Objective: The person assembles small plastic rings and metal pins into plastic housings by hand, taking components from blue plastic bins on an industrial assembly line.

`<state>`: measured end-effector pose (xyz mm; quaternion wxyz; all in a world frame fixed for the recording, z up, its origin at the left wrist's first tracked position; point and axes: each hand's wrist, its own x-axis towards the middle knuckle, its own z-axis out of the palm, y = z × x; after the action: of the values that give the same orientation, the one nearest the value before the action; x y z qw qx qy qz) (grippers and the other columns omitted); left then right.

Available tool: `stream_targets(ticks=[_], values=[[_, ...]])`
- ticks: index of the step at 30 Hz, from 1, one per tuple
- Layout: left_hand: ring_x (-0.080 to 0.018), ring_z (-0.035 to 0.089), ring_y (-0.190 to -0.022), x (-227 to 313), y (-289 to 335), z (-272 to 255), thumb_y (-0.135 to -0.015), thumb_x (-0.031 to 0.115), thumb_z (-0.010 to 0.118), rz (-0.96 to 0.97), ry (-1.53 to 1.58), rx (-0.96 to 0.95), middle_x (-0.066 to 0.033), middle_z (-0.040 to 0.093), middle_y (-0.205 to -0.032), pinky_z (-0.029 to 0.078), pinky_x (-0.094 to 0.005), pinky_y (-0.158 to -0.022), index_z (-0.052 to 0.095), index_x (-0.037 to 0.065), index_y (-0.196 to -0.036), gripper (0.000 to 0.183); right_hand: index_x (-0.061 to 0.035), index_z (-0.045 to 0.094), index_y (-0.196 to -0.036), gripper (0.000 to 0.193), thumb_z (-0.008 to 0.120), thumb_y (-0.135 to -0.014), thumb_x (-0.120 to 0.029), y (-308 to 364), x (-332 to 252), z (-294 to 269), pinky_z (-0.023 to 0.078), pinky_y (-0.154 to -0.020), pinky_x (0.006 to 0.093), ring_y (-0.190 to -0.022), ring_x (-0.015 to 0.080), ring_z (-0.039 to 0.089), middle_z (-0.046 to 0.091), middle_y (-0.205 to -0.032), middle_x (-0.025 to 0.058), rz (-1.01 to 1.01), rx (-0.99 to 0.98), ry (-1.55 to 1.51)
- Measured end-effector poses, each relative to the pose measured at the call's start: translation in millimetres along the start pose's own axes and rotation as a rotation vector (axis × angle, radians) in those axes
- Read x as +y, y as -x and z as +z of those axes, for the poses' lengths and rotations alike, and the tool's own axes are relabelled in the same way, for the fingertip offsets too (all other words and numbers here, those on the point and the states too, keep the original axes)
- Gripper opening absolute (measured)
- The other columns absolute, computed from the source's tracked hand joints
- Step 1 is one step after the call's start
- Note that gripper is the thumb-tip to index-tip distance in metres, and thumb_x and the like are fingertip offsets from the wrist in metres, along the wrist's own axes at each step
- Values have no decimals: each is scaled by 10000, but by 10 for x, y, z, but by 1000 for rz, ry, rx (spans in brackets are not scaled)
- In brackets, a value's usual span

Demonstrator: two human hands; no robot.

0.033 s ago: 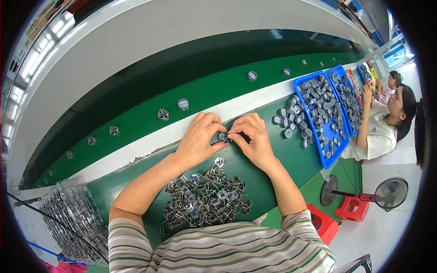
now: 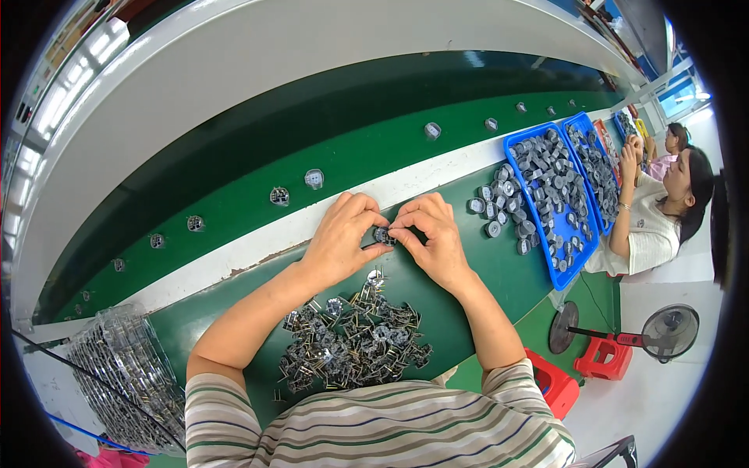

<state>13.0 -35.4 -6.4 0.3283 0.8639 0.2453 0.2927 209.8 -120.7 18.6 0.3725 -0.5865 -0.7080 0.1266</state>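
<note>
Between both hands, above the near edge of the white strip, is a small round grey part (image 2: 382, 235) with metal bits, partly covered by fingers. My left hand (image 2: 344, 238) grips it from the left with thumb and index finger. From the other side, my right hand (image 2: 430, 239) pinches at its edge with the fingertips; whether a smaller piece is in that pinch is hidden. Just below the hands, a heap of dark parts with brass-coloured pins (image 2: 351, 343) lies on the green worktable (image 2: 488, 304).
Several round parts, one of them a grey unit (image 2: 314, 179), sit spaced along the green belt (image 2: 242, 195) beyond the white strip (image 2: 203, 262). A blue tray (image 2: 555, 282) of grey caps stands right, loose caps (image 2: 493, 228) beside it. Stacked clear trays (image 2: 125, 366) stand left. A co-worker (image 2: 647, 210) sits right.
</note>
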Motion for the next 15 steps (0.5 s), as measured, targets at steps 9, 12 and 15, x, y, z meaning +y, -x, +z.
stream_targets(ticks=[9, 12, 15], values=[[-284, 580, -1090, -8, 0, -2, -680, 126, 937, -26, 12, -5, -68, 616, -1097, 498, -415, -964, 742, 27, -1002, 389, -101, 716, -908, 168, 842, -798, -98, -75, -24, 75, 383, -906, 436, -1017, 239, 597, 643, -958, 4, -158, 43, 193], [-280, 577, -1086, 6, -12, -6, -682, 142, 939, -32, 4, -15, -63, 609, -1100, 504, -417, -965, 752, 28, -1001, 387, -98, 706, -906, 164, 835, -805, -105, -66, -30, 77, 389, -901, 444, -1007, 241, 596, 630, -944, 6, -171, 45, 256], [-280, 581, -1082, -5, -4, 11, -685, 141, 938, -36, -1, -5, -64, 612, -1097, 505, -417, -962, 754, 29, -999, 381, -95, 696, -902, 164, 830, -809, -109, -53, -29, 109, 396, -895, 453, -1003, 241, 596, 622, -935, 8, -224, 54, 314]])
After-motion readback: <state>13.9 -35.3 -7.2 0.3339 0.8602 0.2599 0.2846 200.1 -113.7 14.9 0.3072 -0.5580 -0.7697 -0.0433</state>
